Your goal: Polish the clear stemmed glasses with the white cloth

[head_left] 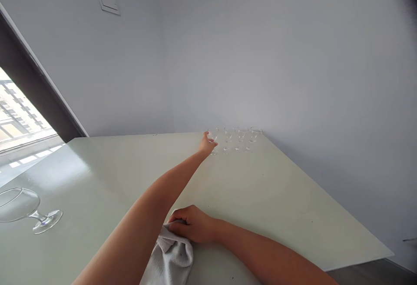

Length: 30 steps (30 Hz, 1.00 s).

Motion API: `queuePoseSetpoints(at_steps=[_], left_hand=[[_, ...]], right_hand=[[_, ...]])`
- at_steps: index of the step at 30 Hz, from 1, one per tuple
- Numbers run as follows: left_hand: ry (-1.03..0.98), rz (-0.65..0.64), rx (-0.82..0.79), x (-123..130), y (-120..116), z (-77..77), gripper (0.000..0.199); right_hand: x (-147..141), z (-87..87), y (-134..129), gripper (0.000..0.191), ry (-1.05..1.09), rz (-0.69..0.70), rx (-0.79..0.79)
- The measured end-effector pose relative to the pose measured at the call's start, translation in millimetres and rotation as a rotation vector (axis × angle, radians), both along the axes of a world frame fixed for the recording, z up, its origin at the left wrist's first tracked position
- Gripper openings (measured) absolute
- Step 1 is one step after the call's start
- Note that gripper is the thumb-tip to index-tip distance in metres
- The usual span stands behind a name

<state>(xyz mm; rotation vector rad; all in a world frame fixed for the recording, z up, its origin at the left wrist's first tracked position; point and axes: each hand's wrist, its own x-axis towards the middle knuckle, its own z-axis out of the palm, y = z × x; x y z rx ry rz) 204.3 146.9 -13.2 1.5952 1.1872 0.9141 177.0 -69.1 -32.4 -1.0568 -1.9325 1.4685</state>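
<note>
Wine glass (21, 207) lying on its side on the table (270, 215), near the left edge of view, bowl pointing left. Cloth (171, 254), grey-white and bunched, at the near side. Right hand (190, 224) pinches it, fingers closed on a fold. Left hand (206, 144) stretched to the far end, fingers narrowed at the first of four small glasses (234, 139); contact or grip cannot be told. Glasses stand in a row by the far edge.
</note>
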Motion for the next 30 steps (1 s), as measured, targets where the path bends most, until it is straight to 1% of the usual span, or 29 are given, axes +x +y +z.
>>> queuePoseSetpoints(at_steps=[3, 6, 9, 11, 13, 15, 18, 19, 20, 21, 22, 23, 24, 26, 27, 28, 29, 30], left_hand=[[0.005, -0.005, -0.016, 6, 0, 2.7, 0.071], [0.025, 0.003, -0.026, 7, -2, 6.7, 0.078], [0.046, 0.038, -0.016, -3, -13, 10.7, 0.083], [0.049, 0.054, 0.008, -18, -28, 14.5, 0.077], [0.008, 0.047, 0.082, -43, -54, 21.0, 0.064], [-0.101, 0.01, 0.23, -76, -90, 31.0, 0.048], [-0.231, -0.053, 0.444, -138, -155, 46.6, 0.028], [-0.242, -0.038, 0.525, -161, -176, 49.4, 0.024], [-0.247, 0.004, 0.618, -183, -193, 50.1, 0.021], [-0.275, 0.11, 0.715, -206, -207, 48.2, 0.017], [-0.315, 0.263, 0.793, -228, -217, 43.9, 0.015], [-0.36, 0.464, 0.807, -251, -222, 37.3, 0.014], [-0.391, 0.661, 0.764, -274, -224, 29.2, 0.015], [-0.412, 0.976, 0.548, -320, -218, 10.8, 0.021], [-0.398, 1.122, 0.414, -342, -213, 2.0, 0.024], [-0.363, 1.267, 0.304, -362, -206, -5.8, 0.032], [-0.306, 1.349, 0.21, -381, -200, -12.2, 0.042], [-0.238, 1.352, 0.158, -397, -195, -16.9, 0.051]], right_hand=[[1, -1.6, 1, 0.019, -0.007, 0.016, 0.007], [3, -0.1, 0, 0.02, -0.002, 0.023, 0.009], [4, 2.4, 0, 0.02, 0.009, 0.027, -0.003], [4, 3.6, 0, 0.02, 0.031, 0.029, -0.002], [4, 4.4, 1, 0.021, 0.068, 0.033, 0.003], [3, 5.1, 1, 0.024, 0.1, 0.034, -0.005], [0, 6.7, 0, 0.027, 0.116, 0.036, -0.036], [-1, 7.3, 0, 0.027, 0.127, 0.037, -0.041], [-3, 7.7, -1, 0.027, 0.147, 0.035, -0.043], [-5, 7.9, -1, 0.026, 0.178, 0.028, -0.051], [-7, 7.9, -1, 0.025, 0.226, 0.011, -0.077], [-8, 7.4, -1, 0.024, 0.29, -0.024, -0.125], [-9, 6.7, 0, 0.023, 0.366, -0.078, -0.195], [-8, 4.7, 4, 0.021, 0.539, -0.25, -0.343], [-6, 3.6, 6, 0.021, 0.614, -0.35, -0.388], [-4, 2.8, 9, 0.022, 0.668, -0.444, -0.401], [-1, 2.2, 13, 0.023, 0.697, -0.522, -0.386], [3, 1.8, 16, 0.026, 0.703, -0.579, -0.352]])
